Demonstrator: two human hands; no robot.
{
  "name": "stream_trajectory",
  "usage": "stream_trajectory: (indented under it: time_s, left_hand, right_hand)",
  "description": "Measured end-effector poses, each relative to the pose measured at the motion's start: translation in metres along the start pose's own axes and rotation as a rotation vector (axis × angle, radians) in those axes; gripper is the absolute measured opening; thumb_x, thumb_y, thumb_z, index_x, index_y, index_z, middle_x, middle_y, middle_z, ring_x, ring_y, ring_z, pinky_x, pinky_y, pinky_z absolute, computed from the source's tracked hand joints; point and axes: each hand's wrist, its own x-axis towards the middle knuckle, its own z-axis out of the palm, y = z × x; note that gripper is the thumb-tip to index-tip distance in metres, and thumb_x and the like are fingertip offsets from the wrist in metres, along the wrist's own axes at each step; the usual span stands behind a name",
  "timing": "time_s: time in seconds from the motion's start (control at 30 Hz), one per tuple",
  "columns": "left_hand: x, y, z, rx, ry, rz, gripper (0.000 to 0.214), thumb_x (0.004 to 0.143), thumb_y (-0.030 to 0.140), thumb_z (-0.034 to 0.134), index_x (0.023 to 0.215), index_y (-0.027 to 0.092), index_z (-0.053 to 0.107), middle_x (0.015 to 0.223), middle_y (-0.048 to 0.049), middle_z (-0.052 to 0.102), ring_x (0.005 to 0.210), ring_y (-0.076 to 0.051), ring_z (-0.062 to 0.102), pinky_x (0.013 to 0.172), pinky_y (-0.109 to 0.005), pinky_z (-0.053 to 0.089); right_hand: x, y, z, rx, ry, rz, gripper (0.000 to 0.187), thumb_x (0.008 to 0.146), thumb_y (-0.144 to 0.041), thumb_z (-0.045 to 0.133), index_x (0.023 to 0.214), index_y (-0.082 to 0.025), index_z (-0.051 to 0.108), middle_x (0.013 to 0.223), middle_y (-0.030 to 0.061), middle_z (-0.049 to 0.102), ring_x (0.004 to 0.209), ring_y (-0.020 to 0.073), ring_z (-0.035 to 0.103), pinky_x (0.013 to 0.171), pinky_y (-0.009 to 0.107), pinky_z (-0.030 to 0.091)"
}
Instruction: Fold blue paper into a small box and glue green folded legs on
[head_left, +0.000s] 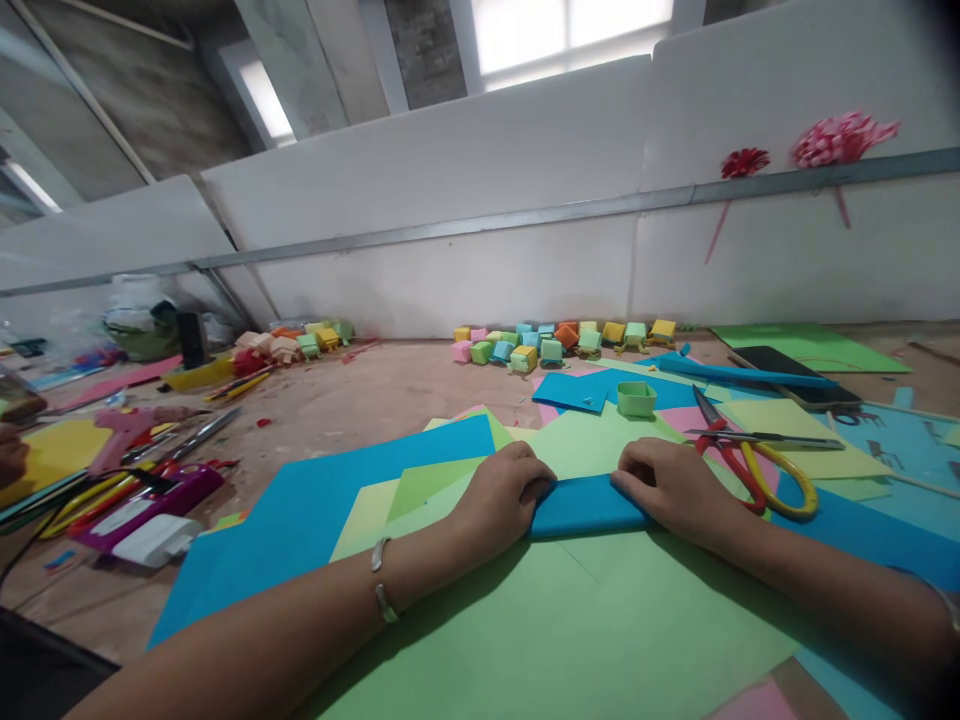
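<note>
A folded strip of blue paper lies across a large light green sheet. My left hand pinches its left end, the fingers curled at the paper's edge. At the opposite end, my right hand grips the strip between thumb and fingers. Just beyond it stands a small green folded paper box. Beside my right hand lie scissors with red handles and scissors with yellow handles, their blades crossing.
Several small coloured paper cubes line the wall. A dark phone lies at the right. Blue sheets spread leftward. At the left are a pink glue gun, a white charger and part of another person's hand.
</note>
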Motion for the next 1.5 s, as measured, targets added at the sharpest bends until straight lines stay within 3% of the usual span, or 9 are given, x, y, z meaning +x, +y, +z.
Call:
stream_trajectory:
  time_s: [0.3, 0.5, 0.63, 0.73, 0.83, 1.0, 1.5]
  left_hand:
    - [0.005, 0.001, -0.003, 0.052, -0.1, -0.063, 0.026, 0.084, 0.008, 0.053, 0.092, 0.02, 0.075, 0.083, -0.0052, 0.06, 0.078, -0.018, 0.057, 0.07, -0.028, 0.043]
    - [0.008, 0.0, -0.007, 0.159, -0.228, 0.026, 0.037, 0.086, 0.01, 0.052, 0.107, 0.028, 0.075, 0.083, -0.0054, 0.055, 0.072, -0.016, 0.052, 0.064, -0.028, 0.04]
    - [0.016, 0.016, -0.018, 0.337, -0.292, 0.142, 0.039, 0.082, 0.008, 0.053, 0.107, 0.028, 0.075, 0.09, -0.0088, 0.06, 0.084, -0.022, 0.055, 0.066, -0.03, 0.04]
    - [0.027, 0.033, -0.021, 0.359, -0.455, 0.086, 0.033, 0.079, 0.009, 0.055, 0.102, 0.022, 0.075, 0.09, -0.0088, 0.066, 0.08, -0.021, 0.058, 0.062, -0.028, 0.04]
    - [0.038, 0.041, -0.015, 0.373, -0.446, -0.004, 0.026, 0.089, 0.025, 0.049, 0.091, 0.015, 0.072, 0.081, -0.0111, 0.069, 0.072, -0.023, 0.061, 0.057, -0.03, 0.038]
    - [0.042, 0.037, 0.0, 0.395, -0.384, -0.093, 0.026, 0.092, 0.034, 0.045, 0.096, 0.017, 0.065, 0.092, -0.0108, 0.072, 0.08, -0.026, 0.064, 0.057, -0.03, 0.036]
    - [0.033, 0.039, -0.013, 0.357, -0.478, -0.003, 0.036, 0.084, 0.053, 0.059, 0.098, 0.02, 0.054, 0.092, -0.0059, 0.068, 0.078, -0.024, 0.062, 0.051, -0.028, 0.03]
  right_hand:
    - [0.003, -0.003, -0.001, -0.017, -0.054, 0.068, 0.02, 0.086, -0.031, 0.055, 0.072, -0.019, 0.063, 0.077, 0.0063, 0.067, 0.072, 0.0193, 0.058, 0.057, 0.029, 0.039]
    - [0.003, -0.004, 0.0, 0.005, -0.05, 0.087, 0.016, 0.084, -0.029, 0.058, 0.073, -0.019, 0.063, 0.077, 0.005, 0.066, 0.071, 0.0182, 0.058, 0.056, 0.027, 0.039]
    - [0.003, -0.005, 0.0, 0.003, -0.043, 0.096, 0.014, 0.083, -0.028, 0.059, 0.072, -0.019, 0.063, 0.076, 0.0045, 0.066, 0.07, 0.0178, 0.058, 0.056, 0.027, 0.039]
    - [0.004, -0.006, -0.001, -0.012, -0.044, 0.093, 0.015, 0.083, -0.028, 0.059, 0.071, -0.019, 0.063, 0.075, 0.0047, 0.066, 0.07, 0.0179, 0.057, 0.055, 0.027, 0.038]
    - [0.004, -0.006, -0.001, -0.024, -0.04, 0.085, 0.016, 0.083, -0.028, 0.058, 0.07, -0.019, 0.062, 0.075, 0.0048, 0.066, 0.07, 0.0179, 0.057, 0.056, 0.027, 0.037]
    - [0.003, -0.005, -0.001, -0.02, -0.038, 0.073, 0.015, 0.083, -0.028, 0.058, 0.071, -0.019, 0.061, 0.075, 0.0043, 0.066, 0.069, 0.0174, 0.057, 0.055, 0.027, 0.036]
    - [0.004, -0.003, 0.0, -0.016, -0.036, 0.067, 0.015, 0.081, -0.026, 0.061, 0.067, -0.019, 0.059, 0.071, 0.0037, 0.064, 0.067, 0.0161, 0.055, 0.055, 0.026, 0.034]
